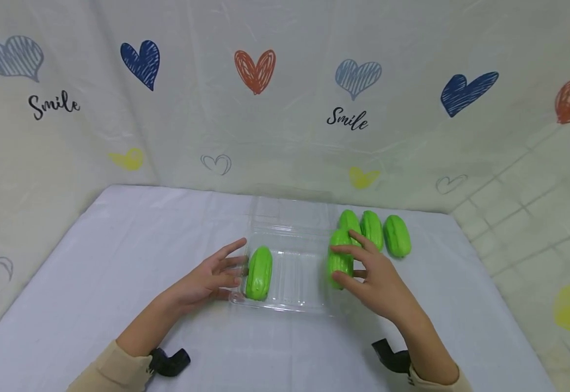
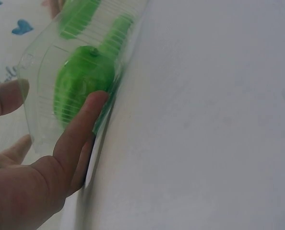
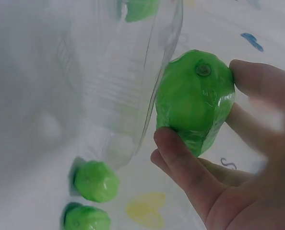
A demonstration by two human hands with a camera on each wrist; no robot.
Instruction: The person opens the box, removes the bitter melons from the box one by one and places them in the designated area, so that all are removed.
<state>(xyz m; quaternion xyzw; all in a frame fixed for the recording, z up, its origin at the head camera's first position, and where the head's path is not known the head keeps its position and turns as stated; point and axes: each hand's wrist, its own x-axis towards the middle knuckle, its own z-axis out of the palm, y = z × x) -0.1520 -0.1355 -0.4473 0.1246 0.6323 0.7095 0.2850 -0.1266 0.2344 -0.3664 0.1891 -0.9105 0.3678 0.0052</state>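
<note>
A clear plastic clamshell box point(image 1: 294, 272) lies opened on the table, its lid point(image 1: 292, 215) folded back toward the wall. Inside, along the left side, sits one green, oblong, ridged fruit point(image 1: 259, 273) with a glossy skin. My left hand point(image 1: 194, 283) rests against the box's left wall, fingers spread and fairly straight. Between thumb and fingers, my right hand point(image 1: 375, 275) grips another such green fruit point(image 3: 195, 98) at the box's right rim. That held fruit stands lengthwise, and its end shows a small round stem scar in the right wrist view.
Behind and right of my right hand, several more green fruits point(image 1: 397, 236) lie in a row on the white-covered table point(image 1: 93, 261). A pale backdrop point(image 1: 294, 141) printed with hearts rises at the table's far edge. Black wrist mounts point(image 1: 169, 363) sit at both sleeves.
</note>
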